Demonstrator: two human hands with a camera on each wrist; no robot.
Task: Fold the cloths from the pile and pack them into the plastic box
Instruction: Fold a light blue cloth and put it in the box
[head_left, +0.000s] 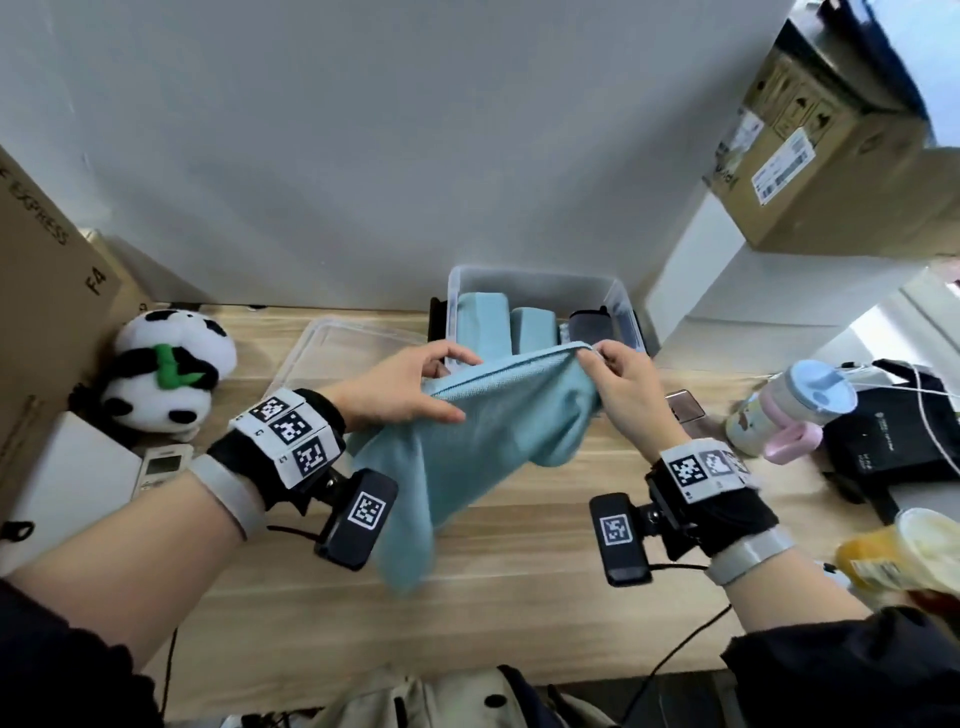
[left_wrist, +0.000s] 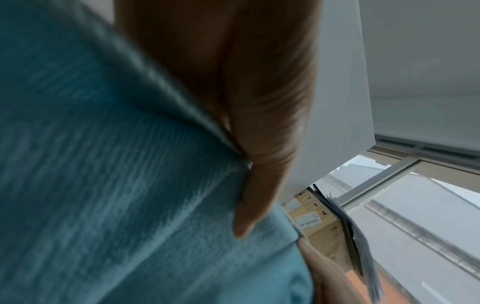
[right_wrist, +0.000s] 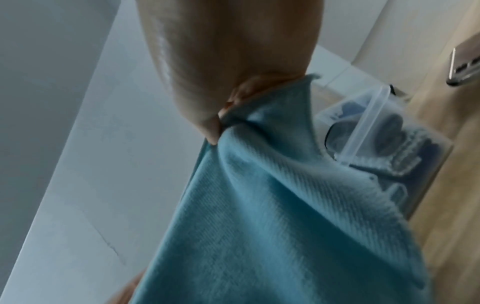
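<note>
A light blue cloth (head_left: 483, 441) hangs above the wooden table, stretched by its top edge between both hands. My left hand (head_left: 415, 387) pinches the left end of that edge; in the left wrist view the thumb (left_wrist: 259, 164) lies against the cloth (left_wrist: 130, 185). My right hand (head_left: 618, 374) pinches the right corner, seen close in the right wrist view, where my fingertips (right_wrist: 213, 123) clamp the cloth (right_wrist: 259, 205). Behind the hands stands the clear plastic box (head_left: 621, 296) holding two folded blue cloths (head_left: 480, 322) and a dark grey one (head_left: 589, 325). The box (right_wrist: 374, 119) also shows beside the cloth.
The box's clear lid (head_left: 337, 348) lies left of it. A panda plush (head_left: 166, 369) and cardboard box (head_left: 47, 291) are at the far left. A phone (head_left: 685, 408), a pastel bottle (head_left: 795, 405), a black bag (head_left: 893, 431) and a drink cup (head_left: 904, 556) crowd the right.
</note>
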